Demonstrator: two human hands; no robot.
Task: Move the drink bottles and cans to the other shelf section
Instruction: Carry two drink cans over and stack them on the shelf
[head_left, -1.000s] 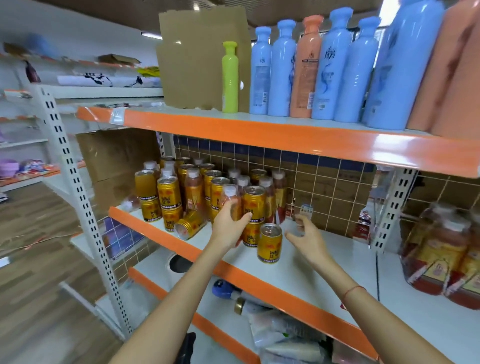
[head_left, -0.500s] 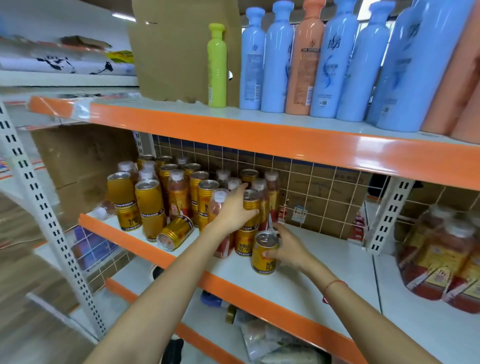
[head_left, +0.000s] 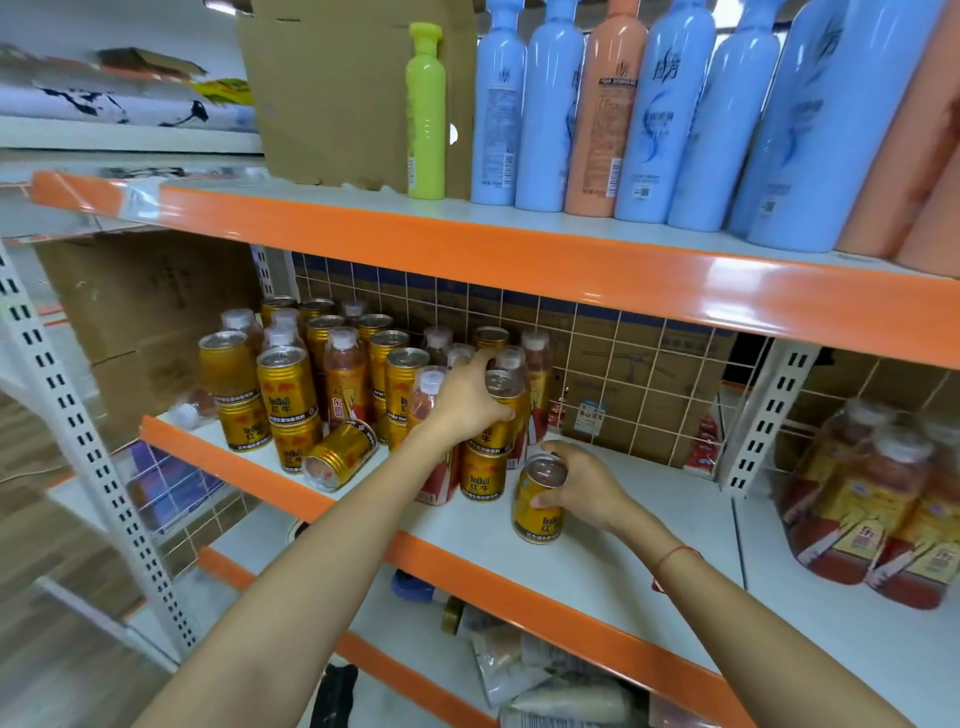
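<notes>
The right hand (head_left: 582, 486) wraps its fingers and thumb round a gold can (head_left: 537, 501) standing alone near the front of the middle shelf (head_left: 597, 566); its palm hides the can's right side, and only part of the red lettering shows. The left hand (head_left: 467, 397) grips the upper can (head_left: 501, 410) of a two-high stack, fingers curled over its rim, so most of that can is covered; the lower can (head_left: 483, 475) shows plainly. Left of the stack stand more gold cans and red-labelled bottles (head_left: 344, 379) with white caps, tightly packed, the back rows too hidden to count. One can (head_left: 340, 454) lies on its side at the shelf's front edge. Right of the upright (head_left: 769, 415), the next section holds shrink-wrapped packs (head_left: 878, 499), blurred and cut off by the frame. Above, tall blue bottles (head_left: 545, 104) are cropped at the top. Below, wrapped goods (head_left: 545, 675) are unclear.
</notes>
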